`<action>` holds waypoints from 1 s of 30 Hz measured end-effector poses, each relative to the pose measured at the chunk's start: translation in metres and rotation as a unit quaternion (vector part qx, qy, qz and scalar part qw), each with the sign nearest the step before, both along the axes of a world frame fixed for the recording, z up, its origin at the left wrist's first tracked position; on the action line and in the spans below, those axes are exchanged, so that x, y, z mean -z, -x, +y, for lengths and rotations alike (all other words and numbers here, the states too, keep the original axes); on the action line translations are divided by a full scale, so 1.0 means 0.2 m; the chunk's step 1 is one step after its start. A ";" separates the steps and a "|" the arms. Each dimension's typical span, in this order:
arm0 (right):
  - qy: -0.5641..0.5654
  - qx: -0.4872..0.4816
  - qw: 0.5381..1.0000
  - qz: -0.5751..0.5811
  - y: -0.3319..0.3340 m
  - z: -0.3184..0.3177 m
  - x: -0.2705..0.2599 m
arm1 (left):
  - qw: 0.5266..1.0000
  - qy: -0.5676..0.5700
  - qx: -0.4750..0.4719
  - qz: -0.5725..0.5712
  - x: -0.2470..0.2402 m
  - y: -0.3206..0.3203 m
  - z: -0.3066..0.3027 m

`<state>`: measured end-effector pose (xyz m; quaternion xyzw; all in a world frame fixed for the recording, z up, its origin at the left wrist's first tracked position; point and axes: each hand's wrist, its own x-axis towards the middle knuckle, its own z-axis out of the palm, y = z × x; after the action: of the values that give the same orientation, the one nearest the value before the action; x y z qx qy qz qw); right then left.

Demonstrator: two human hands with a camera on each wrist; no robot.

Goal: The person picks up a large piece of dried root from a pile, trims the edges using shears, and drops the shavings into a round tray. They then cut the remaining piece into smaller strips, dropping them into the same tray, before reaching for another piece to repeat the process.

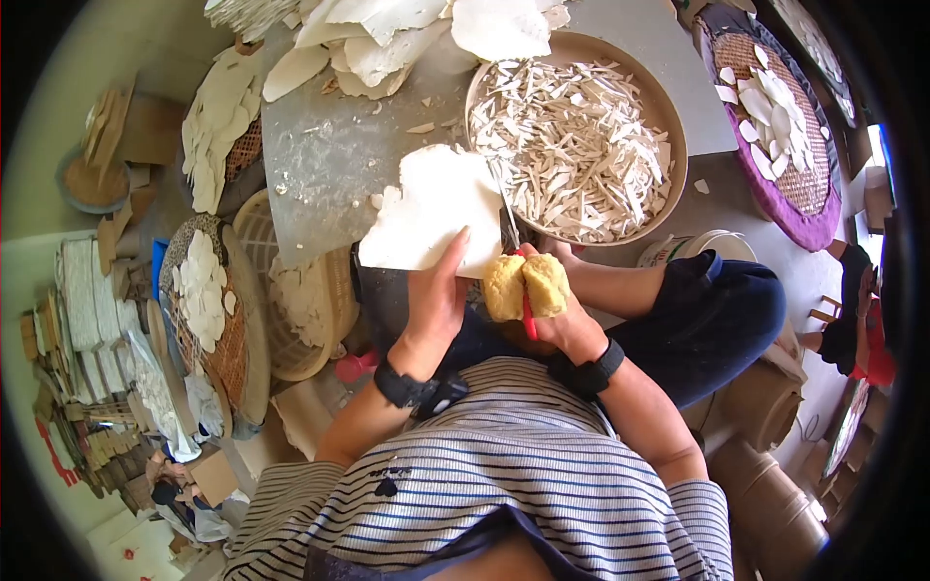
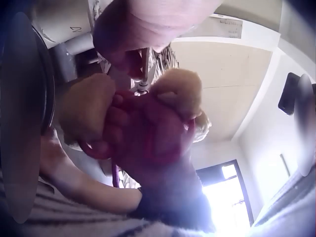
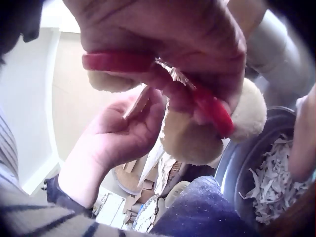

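The left hand [image 1: 434, 302] holds a sheet [image 1: 426, 208] in front of the person's chest. The right hand [image 1: 554, 308] is just beside it on the right, with scissors [image 1: 511, 235] at the right edge of the sheet. Behind the hands lies a board [image 1: 325, 160] — at its far end is a pile of sheets [image 1: 387, 39], and on its right part a round tray [image 1: 675, 145] with strips [image 1: 572, 136] in it. Left of the board stand baskets [image 1: 281, 353] with cut pieces [image 1: 203, 281] — far to the right, a second tray [image 1: 765, 221] carries more.
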<state>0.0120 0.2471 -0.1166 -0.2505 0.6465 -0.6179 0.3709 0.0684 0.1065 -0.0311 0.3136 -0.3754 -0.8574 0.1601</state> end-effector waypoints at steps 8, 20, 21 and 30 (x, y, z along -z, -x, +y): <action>0.180 0.031 0.941 -0.284 -0.02 0.00 0.00 | 0.989 0.118 0.078 -0.035 0.05 0.03 -0.16; 0.046 -0.046 0.998 0.003 0.03 0.02 -0.06 | 0.981 0.094 0.164 -0.043 -0.01 -0.01 -0.30; -0.042 -0.107 0.976 0.182 0.08 0.03 -0.13 | 0.979 0.095 0.175 -0.044 -0.01 -0.02 -0.30; 0.162 0.008 0.936 -0.311 0.01 -0.01 -0.10 | 0.975 0.054 0.202 -0.069 -0.03 -0.04 -0.38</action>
<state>0.0092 0.2454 -0.0959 -0.0978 0.3915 -0.7643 0.5030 0.0760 0.0305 -0.0257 0.2802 -0.4866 -0.8270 -0.0264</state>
